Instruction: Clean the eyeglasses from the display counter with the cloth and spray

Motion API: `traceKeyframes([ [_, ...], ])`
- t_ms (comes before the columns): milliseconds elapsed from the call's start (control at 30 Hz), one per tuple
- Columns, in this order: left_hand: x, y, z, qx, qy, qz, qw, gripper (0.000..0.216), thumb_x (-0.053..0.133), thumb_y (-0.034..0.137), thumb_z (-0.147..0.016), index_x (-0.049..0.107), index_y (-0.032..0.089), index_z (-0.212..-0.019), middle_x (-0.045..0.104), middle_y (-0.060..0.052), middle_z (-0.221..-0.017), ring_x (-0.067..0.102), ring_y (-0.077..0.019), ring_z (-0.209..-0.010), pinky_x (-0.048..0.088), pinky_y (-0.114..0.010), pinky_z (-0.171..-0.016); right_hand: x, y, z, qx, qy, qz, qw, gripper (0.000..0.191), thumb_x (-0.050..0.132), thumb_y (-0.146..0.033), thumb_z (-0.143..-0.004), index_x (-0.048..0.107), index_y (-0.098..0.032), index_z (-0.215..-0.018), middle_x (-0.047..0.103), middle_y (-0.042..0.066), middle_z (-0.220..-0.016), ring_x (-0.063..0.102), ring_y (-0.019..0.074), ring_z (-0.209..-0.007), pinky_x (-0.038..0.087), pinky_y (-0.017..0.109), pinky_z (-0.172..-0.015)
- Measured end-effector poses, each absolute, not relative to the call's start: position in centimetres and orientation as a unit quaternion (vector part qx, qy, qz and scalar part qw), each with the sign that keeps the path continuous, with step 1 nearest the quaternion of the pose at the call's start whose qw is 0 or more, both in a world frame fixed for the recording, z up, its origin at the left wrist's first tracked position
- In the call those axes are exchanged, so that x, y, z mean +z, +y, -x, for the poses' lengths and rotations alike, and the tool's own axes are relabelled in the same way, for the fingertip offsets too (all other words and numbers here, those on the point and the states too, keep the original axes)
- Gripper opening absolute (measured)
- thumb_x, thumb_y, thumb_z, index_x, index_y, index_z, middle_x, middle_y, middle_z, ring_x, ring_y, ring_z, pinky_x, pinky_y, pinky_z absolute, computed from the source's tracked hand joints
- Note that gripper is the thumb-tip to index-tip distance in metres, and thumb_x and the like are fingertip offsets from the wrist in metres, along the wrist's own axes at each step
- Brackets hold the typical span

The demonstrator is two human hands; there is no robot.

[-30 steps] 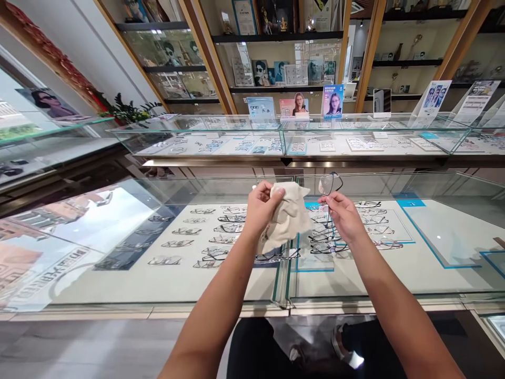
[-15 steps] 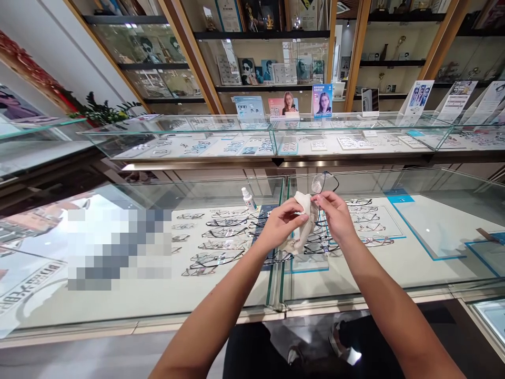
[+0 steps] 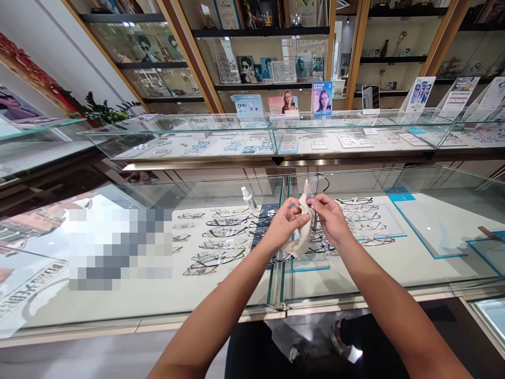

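Note:
Over the glass counter, my left hand is closed on a cream-coloured cloth, whose loose end hangs below the fingers. My right hand pinches a pair of dark-framed eyeglasses close beside the cloth. One lens sticks up above the fingers, while a dark part of the frame hangs down between the hands. Cloth and fingers cover the rest of the glasses, so where exactly the cloth touches them I cannot tell. A small white bottle stands behind and left of my hands.
Beneath the glass, rows of eyeglasses lie left of the counter's joint, with more frames to the right. Blue-edged trays lie farther right. A second glass showcase with upright display cards runs across the back.
The glasses have shifted slightly left and down, nearer the cloth. My right hand has moved left with them, and the left fingers have changed position on the cloth.

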State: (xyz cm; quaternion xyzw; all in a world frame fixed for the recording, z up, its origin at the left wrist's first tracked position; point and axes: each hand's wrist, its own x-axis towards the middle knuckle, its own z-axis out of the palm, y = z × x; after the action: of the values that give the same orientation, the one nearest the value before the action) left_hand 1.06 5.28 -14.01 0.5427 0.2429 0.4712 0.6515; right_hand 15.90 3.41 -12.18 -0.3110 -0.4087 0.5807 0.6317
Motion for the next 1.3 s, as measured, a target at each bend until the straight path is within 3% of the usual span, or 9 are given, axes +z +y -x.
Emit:
traceKeyframes([
  [133, -14.3, 5.0, -1.2, 0.405, 0.269, -0.565, 0.667, 0.059, 0.092, 0.059, -0.067, 0.061, 0.016, -0.093, 0.064, 0.002, -0.072, 0.056, -0.0102, -0.060, 0.042, -0.023, -0.061, -11.9, 3.2, -16.0, 0.586, -0.404, 0.312, 0.629, 0.044, 0.095, -0.057, -0.058, 0.069, -0.025, -0.072, 0.072, -0.002, -0.080, 0.060, 0.0145, -0.070, 0.049, 0.028, -0.068],
  [300, -15.3, 4.5, -1.6, 0.422, 0.286, -0.539, 0.670, 0.062, 0.094, 0.063, -0.060, 0.063, 0.015, -0.082, 0.063, 0.002, -0.067, 0.053, -0.0094, -0.057, 0.040, -0.023, -0.059, -11.9, 3.0, -15.8, 0.607, -0.403, 0.305, 0.613, 0.046, 0.094, -0.060, -0.059, 0.067, -0.025, -0.073, 0.070, -0.002, -0.080, 0.057, 0.0146, -0.068, 0.047, 0.028, -0.064],
  [600, -15.0, 4.0, -2.0, 0.465, 0.298, -0.509, 0.660, 0.063, 0.094, 0.062, -0.060, 0.065, 0.015, -0.091, 0.064, 0.002, -0.073, 0.055, -0.0102, -0.063, 0.042, -0.023, -0.063, -11.9, 2.7, -15.3, 0.622, -0.411, 0.292, 0.600, 0.045, 0.095, -0.060, -0.058, 0.070, -0.024, -0.072, 0.076, 0.000, -0.090, 0.065, 0.0165, -0.082, 0.053, 0.029, -0.080],
  [733, -14.8, 3.8, -2.3, 0.511, 0.302, -0.493, 0.636, 0.066, 0.093, 0.063, -0.061, 0.068, 0.016, -0.101, 0.068, 0.001, -0.084, 0.059, -0.0121, -0.075, 0.046, -0.025, -0.074, -12.1, 2.8, -15.3, 0.605, -0.426, 0.294, 0.605, 0.045, 0.094, -0.062, -0.059, 0.072, -0.025, -0.072, 0.079, 0.001, -0.096, 0.069, 0.0193, -0.092, 0.054, 0.032, -0.087],
  [900, -14.7, 4.0, -1.9, 0.526, 0.325, -0.504, 0.603, 0.069, 0.086, 0.070, -0.068, 0.071, 0.017, -0.112, 0.075, -0.008, -0.109, 0.067, -0.0222, -0.104, 0.050, -0.032, -0.093, -12.3, 2.9, -15.4, 0.571, -0.458, 0.302, 0.610, 0.044, 0.092, -0.063, -0.062, 0.071, -0.026, -0.073, 0.080, 0.003, -0.092, 0.070, 0.0226, -0.094, 0.055, 0.037, -0.090],
  [1033, -14.8, 4.3, -1.8, 0.521, 0.296, -0.508, 0.619, 0.072, 0.079, 0.075, -0.072, 0.072, 0.018, -0.118, 0.076, -0.009, -0.112, 0.068, -0.0267, -0.111, 0.051, -0.036, -0.098, -12.0, 2.9, -15.6, 0.578, -0.442, 0.290, 0.621, 0.041, 0.093, -0.060, -0.063, 0.073, -0.026, -0.075, 0.082, 0.003, -0.099, 0.072, 0.0257, -0.108, 0.054, 0.040, -0.101],
  [1167, -14.6, 4.5, -1.5, 0.498, 0.277, -0.544, 0.616, 0.066, 0.077, 0.070, -0.079, 0.071, 0.022, -0.123, 0.076, -0.006, -0.103, 0.070, -0.0221, -0.100, 0.053, -0.031, -0.089, -11.9, 3.0, -15.8, 0.594, -0.418, 0.297, 0.620, 0.041, 0.094, -0.059, -0.062, 0.072, -0.026, -0.074, 0.082, 0.004, -0.103, 0.072, 0.0269, -0.112, 0.055, 0.041, -0.101],
  [1300, -14.3, 4.6, -1.2, 0.480, 0.273, -0.575, 0.604, 0.064, 0.081, 0.067, -0.077, 0.071, 0.018, -0.118, 0.070, 0.000, -0.080, 0.060, -0.0125, -0.070, 0.049, -0.023, -0.067, -12.1, 3.1, -15.8, 0.594, -0.410, 0.297, 0.625, 0.040, 0.095, -0.057, -0.061, 0.074, -0.025, -0.075, 0.081, 0.004, -0.103, 0.072, 0.0255, -0.110, 0.055, 0.040, -0.101],
])
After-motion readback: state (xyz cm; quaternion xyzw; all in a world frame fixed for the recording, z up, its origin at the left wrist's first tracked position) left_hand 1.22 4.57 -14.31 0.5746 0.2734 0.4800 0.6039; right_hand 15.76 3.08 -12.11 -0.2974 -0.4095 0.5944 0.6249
